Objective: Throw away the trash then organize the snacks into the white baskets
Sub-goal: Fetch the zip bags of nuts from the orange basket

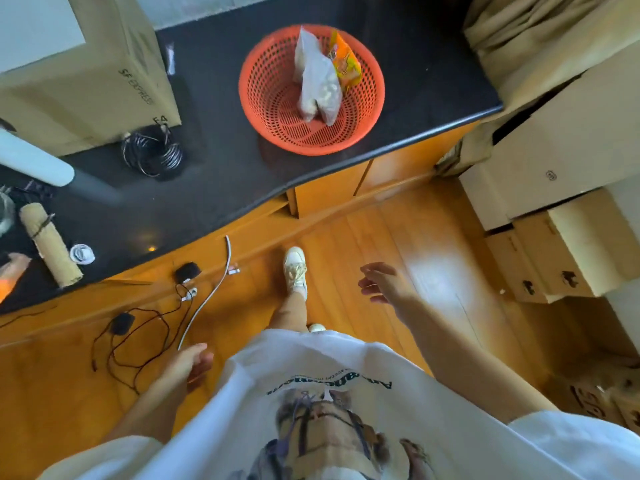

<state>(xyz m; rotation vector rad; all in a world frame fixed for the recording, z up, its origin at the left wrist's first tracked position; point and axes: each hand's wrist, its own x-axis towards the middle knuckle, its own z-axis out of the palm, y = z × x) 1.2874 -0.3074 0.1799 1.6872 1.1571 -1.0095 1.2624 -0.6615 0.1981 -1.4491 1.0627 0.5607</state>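
Snack bags (pixel 317 81) lean in the orange basket (pixel 273 109) on the black counter (pixel 225 174), well apart from my hands; right hand (pixel 381 282) and left hand (pixel 188 362) hang relaxed, empty.

An orange-red perforated basket (pixel 277 98) near the black worktop's (pixel 225 188) front edge holds a pale translucent bag (pixel 317 84) and an orange-yellow printed packet (pixel 346 62). Tan cardboard boxes (pixel 114 71) stand at the left rear corner. The floor (pixel 398 244) is honey-orange wood.
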